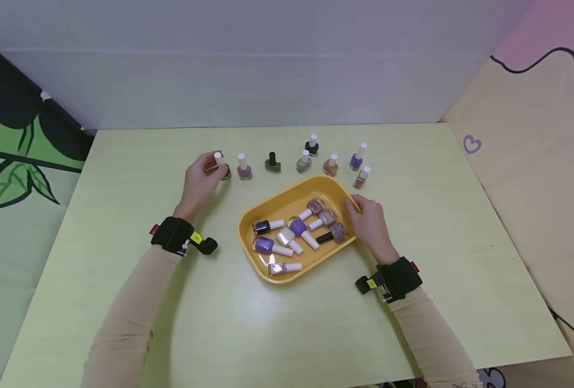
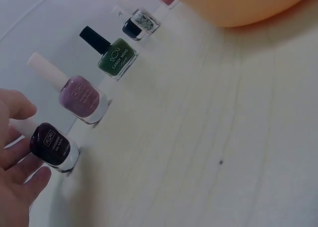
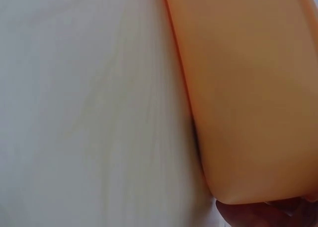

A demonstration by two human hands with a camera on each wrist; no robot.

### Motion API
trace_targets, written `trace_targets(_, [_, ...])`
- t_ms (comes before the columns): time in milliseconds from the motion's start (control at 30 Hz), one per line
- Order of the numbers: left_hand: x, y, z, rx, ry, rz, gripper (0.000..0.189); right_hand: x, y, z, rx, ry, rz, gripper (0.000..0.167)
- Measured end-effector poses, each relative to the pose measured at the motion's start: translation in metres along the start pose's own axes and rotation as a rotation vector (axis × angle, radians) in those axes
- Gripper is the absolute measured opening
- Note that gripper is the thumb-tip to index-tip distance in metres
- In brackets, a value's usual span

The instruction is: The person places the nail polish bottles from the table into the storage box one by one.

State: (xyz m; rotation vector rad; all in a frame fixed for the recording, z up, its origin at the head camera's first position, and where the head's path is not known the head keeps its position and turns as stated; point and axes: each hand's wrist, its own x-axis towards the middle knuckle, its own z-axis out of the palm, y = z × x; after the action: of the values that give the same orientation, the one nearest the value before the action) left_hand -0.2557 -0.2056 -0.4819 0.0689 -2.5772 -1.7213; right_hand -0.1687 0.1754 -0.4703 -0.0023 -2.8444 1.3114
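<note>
My left hand (image 1: 203, 180) has its fingers curled about the white cap of a dark nail polish bottle (image 2: 51, 145), which stands upright at the left end of a row. Close beside it stands a mauve nail polish bottle (image 2: 80, 99), then a green one with a dark cap (image 2: 118, 58). My right hand (image 1: 370, 222) grips the right end of a yellow tray (image 1: 250, 218), fingers around the rim. Inside the tray lie several nail polish bottles, among them a purple one (image 1: 263, 245), a black one (image 1: 261, 227) and a clear glittery one (image 1: 277, 268).
Behind the tray stand more upright bottles: a black one (image 1: 311, 148), a speckled one (image 1: 303, 163), a pinkish one (image 1: 330, 168), a blue-purple one (image 1: 355, 161) and a brownish one (image 1: 360, 180). The pale table (image 1: 267, 334) meets a wall (image 1: 267, 91) at the back.
</note>
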Motion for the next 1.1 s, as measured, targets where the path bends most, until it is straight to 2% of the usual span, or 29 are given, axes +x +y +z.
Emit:
trace_targets(200, [-0.001, -0.003, 0.005, 0.029, 0.026, 0.066, 0.036, -0.001, -0.002, -0.001, 0.006, -0.020, 0.033, 0.033])
trace_targets(600, [-0.004, 0.000, 0.003, 0.016, 0.059, 0.080, 0.035, -0.001, -0.003, -0.001, 0.006, -0.019, 0.038, 0.034])
trace_targets(667, [-0.006, 0.004, 0.002, 0.011, 0.071, 0.084, 0.035, -0.001, -0.003, -0.001, 0.006, -0.020, 0.042, 0.034])
trace_targets(833, [-0.010, 0.021, 0.001, -0.020, 0.117, 0.145, 0.037, -0.001, -0.002, -0.001, 0.000, -0.010, 0.028, 0.033])
trace_targets(1100, [-0.024, 0.051, 0.004, -0.074, 0.155, 0.282, 0.032, -0.001, -0.001, -0.001, 0.011, 0.001, 0.005, 0.032])
